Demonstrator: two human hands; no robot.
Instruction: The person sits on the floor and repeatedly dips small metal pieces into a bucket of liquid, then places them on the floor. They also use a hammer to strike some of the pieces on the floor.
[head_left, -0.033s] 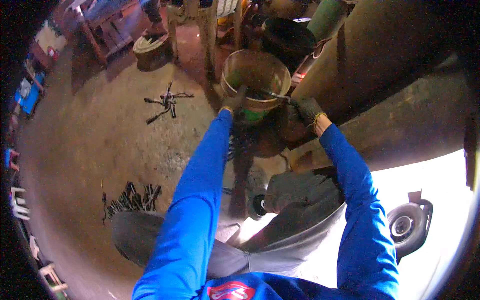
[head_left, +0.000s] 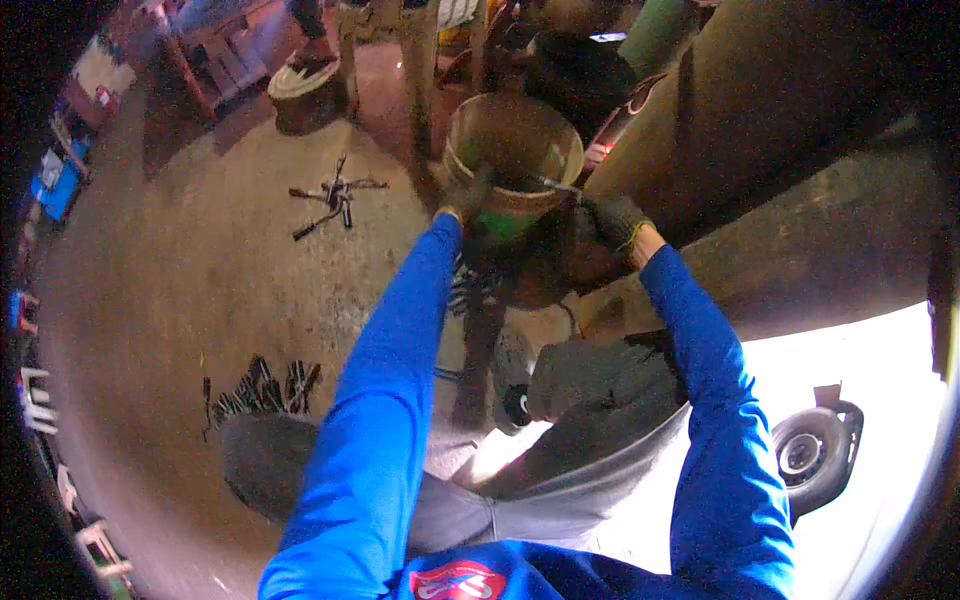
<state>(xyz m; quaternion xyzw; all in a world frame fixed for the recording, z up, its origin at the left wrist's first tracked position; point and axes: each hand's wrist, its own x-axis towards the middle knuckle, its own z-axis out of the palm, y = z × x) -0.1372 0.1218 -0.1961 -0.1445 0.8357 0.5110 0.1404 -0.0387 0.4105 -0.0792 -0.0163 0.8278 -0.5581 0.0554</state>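
Observation:
A round bucket, pale inside and green low on its outside, stands ahead of me. My left hand, in a dark glove, is closed over its near left rim; dimness blurs the fingers. To the right of the rim, my gloved right hand is closed around a thin metal rod-like tool. The tool reaches across the rim into the bucket. Its far end and the bucket's contents are too dark to make out.
Dark metal pieces lie on the floor to the left, with a heap of similar ones by my left knee. A large brown cylinder fills the right side. A round stool-like block stands further back. A wheel shows at the lower right.
Very little differs: the view has shifted slightly, and my left hand sits a touch lower at the rim. My right hand keeps hold of the tool.

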